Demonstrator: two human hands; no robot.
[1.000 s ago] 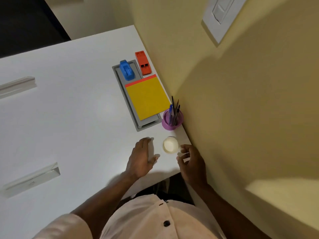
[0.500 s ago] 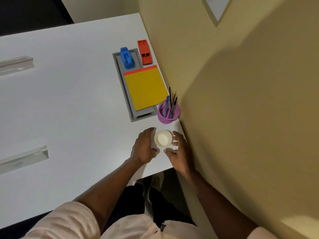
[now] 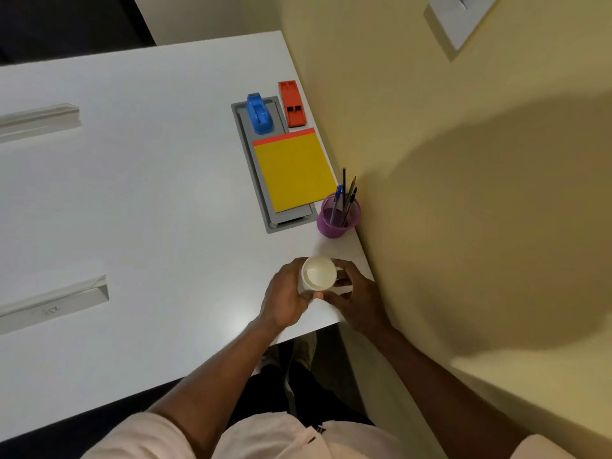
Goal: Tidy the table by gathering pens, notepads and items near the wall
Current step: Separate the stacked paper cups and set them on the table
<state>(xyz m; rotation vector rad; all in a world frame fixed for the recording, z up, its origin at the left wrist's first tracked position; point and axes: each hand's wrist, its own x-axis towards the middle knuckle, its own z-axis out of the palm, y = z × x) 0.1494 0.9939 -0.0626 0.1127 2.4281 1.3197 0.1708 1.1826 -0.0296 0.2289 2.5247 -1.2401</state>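
Holding a white cup (image 3: 318, 273) with both hands near the table's (image 3: 132, 200) right front corner, close to the wall (image 3: 430, 193). Cup upright, top facing the camera; can't tell if its base touches the table. Left hand (image 3: 286, 298) wraps the cup's left side, fingers curled round it. Right hand (image 3: 359, 294) cups the right side, fingertips on the cup's wall. Both closed on it.

Just beyond the cup, against the wall: purple pot (image 3: 337, 215) with pens (image 3: 344, 200) standing in it, one with a blue cap, the rest dark.

Left of the pot, touching or nearly so: grey tray (image 3: 243, 140) lying lengthwise along the wall. Yellow pad (image 3: 294, 172) with a red top strip sits on the tray, its right edge overhanging toward the wall. Blue tape dispenser (image 3: 259, 113) at the tray's far end.

Red stapler-like item (image 3: 292, 103) on the table between tray and wall, beside the dispenser.

Far left of the table: two long clear bars (image 3: 53, 301), well apart from everything else.
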